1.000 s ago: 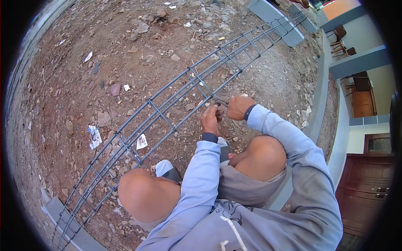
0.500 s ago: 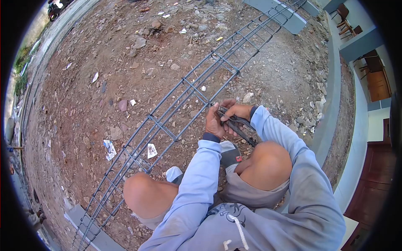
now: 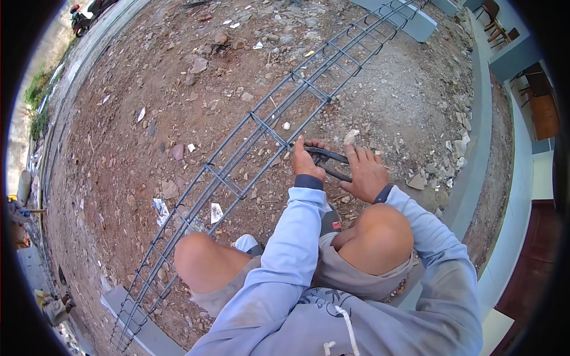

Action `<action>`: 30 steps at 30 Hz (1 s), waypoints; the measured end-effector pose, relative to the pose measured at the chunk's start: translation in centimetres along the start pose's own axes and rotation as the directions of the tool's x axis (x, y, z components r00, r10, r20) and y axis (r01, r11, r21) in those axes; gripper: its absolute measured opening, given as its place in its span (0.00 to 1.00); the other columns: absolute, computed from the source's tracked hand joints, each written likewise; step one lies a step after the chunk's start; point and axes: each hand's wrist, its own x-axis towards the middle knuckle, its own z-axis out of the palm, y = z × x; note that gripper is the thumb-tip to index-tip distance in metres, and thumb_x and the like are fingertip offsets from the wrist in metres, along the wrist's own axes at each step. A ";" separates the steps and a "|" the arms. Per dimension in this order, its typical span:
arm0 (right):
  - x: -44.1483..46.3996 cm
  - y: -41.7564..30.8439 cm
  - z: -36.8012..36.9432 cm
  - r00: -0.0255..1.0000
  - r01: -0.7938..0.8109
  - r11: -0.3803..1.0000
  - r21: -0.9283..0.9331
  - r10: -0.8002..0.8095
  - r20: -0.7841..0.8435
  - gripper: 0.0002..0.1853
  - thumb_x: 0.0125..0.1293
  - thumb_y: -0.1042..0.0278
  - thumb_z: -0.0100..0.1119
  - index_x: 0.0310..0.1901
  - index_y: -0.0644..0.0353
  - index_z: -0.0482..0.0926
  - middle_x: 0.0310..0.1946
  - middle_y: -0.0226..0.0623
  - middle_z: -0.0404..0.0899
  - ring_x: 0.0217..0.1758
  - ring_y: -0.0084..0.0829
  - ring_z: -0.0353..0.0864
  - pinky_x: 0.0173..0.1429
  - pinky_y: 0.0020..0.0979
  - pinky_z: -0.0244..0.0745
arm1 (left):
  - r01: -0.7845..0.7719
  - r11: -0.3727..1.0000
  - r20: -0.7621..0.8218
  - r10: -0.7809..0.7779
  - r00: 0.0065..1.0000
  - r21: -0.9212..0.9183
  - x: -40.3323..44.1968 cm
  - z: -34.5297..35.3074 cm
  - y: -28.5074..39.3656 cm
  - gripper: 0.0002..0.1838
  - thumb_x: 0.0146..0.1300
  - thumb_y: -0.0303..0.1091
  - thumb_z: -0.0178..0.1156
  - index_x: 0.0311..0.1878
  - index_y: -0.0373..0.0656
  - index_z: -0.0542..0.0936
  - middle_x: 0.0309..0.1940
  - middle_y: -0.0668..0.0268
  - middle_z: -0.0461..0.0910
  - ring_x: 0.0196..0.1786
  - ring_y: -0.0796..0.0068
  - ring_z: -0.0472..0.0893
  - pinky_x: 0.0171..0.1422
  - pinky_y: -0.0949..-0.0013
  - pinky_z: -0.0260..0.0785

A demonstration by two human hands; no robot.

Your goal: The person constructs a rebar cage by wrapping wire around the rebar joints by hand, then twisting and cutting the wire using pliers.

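A long steel rebar cage (image 3: 270, 129) runs diagonally across the view, with square stirrups along its bars. Close against its near bar is my left hand (image 3: 307, 161), thumb pointing up and fingers curled by the head of a pair of dark pincers (image 3: 332, 156); what those fingers grip is hidden. My right hand (image 3: 368, 175) is at the ends of the pincers' two spread handles, its fingers over the upper one and its thumb at the lower one. The jaws are mostly covered by my left hand.
Stony soil (image 3: 219, 136) with scraps of paper surrounds the cage. Grey blocks (image 3: 421, 26) lie under its far and near ends. My bent knees (image 3: 383, 234) are close below my hands. A low wall edge (image 3: 475, 172) runs along the right; another person (image 3: 56, 308) is at lower left.
My right hand has moved right, away from my left hand, to the handle ends of the pincers. The pincers have turned and their handles now stand apart. My left hand stays beside the cage.
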 end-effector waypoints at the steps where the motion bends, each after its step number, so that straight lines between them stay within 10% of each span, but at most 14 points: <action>1: -0.1 -0.3 0.4 1.000 -0.016 0.998 -0.062 0.015 -0.019 0.45 0.48 0.51 0.68 0.64 0.67 0.59 0.51 0.48 0.71 0.56 0.45 0.72 0.57 0.43 0.67 | -0.014 1.000 -0.056 0.015 0.998 0.012 -0.1 0.4 -0.1 0.13 0.65 0.43 0.53 0.31 0.44 0.69 0.25 0.64 0.75 0.29 0.65 0.77 0.37 0.56 0.75; 5: 1.3 0.0 1.8 0.992 -0.103 0.975 -0.195 0.088 -0.085 0.36 0.53 0.58 0.63 0.60 0.68 0.63 0.47 0.46 0.73 0.52 0.46 0.74 0.53 0.47 0.69 | -0.034 0.999 -0.126 0.035 0.991 0.009 0.4 1.1 0.1 0.18 0.66 0.49 0.54 0.32 0.44 0.70 0.27 0.64 0.75 0.30 0.66 0.77 0.36 0.62 0.73; 11: 2.5 2.2 3.6 0.935 -0.007 0.936 0.352 -0.119 0.335 0.17 0.58 0.62 0.58 0.41 0.69 0.74 0.29 0.48 0.80 0.32 0.40 0.82 0.35 0.45 0.78 | 0.001 0.977 0.080 -0.019 0.997 0.213 0.4 -2.4 0.1 0.21 0.62 0.55 0.58 0.33 0.45 0.71 0.28 0.63 0.76 0.32 0.66 0.77 0.38 0.61 0.72; 15: 3.5 3.8 3.5 0.619 -0.643 0.307 0.702 -0.332 0.712 0.20 0.63 0.53 0.56 0.38 0.68 0.76 0.26 0.44 0.80 0.21 0.32 0.81 0.23 0.32 0.78 | 0.103 0.982 0.207 -0.135 0.969 0.157 -0.9 -3.3 -0.8 0.23 0.58 0.57 0.60 0.40 0.45 0.74 0.35 0.60 0.79 0.41 0.64 0.79 0.47 0.57 0.73; 21: 4.4 4.8 3.0 0.471 -0.756 0.347 0.555 -0.300 0.829 0.31 0.55 0.43 0.63 0.45 0.69 0.76 0.29 0.49 0.81 0.27 0.40 0.83 0.29 0.39 0.79 | 0.183 0.983 0.349 -0.184 0.919 0.036 -1.7 -2.5 -0.7 0.24 0.61 0.57 0.57 0.47 0.46 0.75 0.41 0.62 0.79 0.46 0.63 0.79 0.55 0.52 0.72; 24: 3.2 3.9 2.9 0.948 0.088 0.871 0.483 -0.221 0.227 0.39 0.49 0.38 0.67 0.51 0.67 0.73 0.32 0.52 0.81 0.37 0.48 0.83 0.39 0.45 0.77 | 0.155 0.988 0.274 -0.153 0.950 0.016 -1.2 -2.2 -0.8 0.22 0.62 0.57 0.56 0.45 0.47 0.75 0.40 0.65 0.79 0.44 0.65 0.80 0.53 0.53 0.72; 25: 2.4 1.8 -0.4 0.931 -0.136 0.935 0.327 0.007 0.365 0.46 0.43 0.37 0.69 0.58 0.64 0.68 0.43 0.52 0.78 0.50 0.49 0.78 0.53 0.46 0.70 | 0.145 0.989 0.243 -0.141 0.960 0.004 -0.9 -2.0 -1.1 0.22 0.62 0.57 0.55 0.44 0.47 0.76 0.39 0.65 0.79 0.44 0.66 0.80 0.53 0.53 0.73; 30: 0.1 0.8 -0.5 0.993 0.044 0.998 -0.050 -0.049 -0.107 0.50 0.41 0.43 0.71 0.63 0.64 0.62 0.54 0.48 0.68 0.58 0.43 0.68 0.63 0.44 0.59 | 0.109 0.988 0.080 -0.100 0.992 -0.106 -1.1 1.0 -1.6 0.21 0.65 0.57 0.52 0.37 0.48 0.74 0.32 0.68 0.77 0.42 0.66 0.78 0.49 0.55 0.71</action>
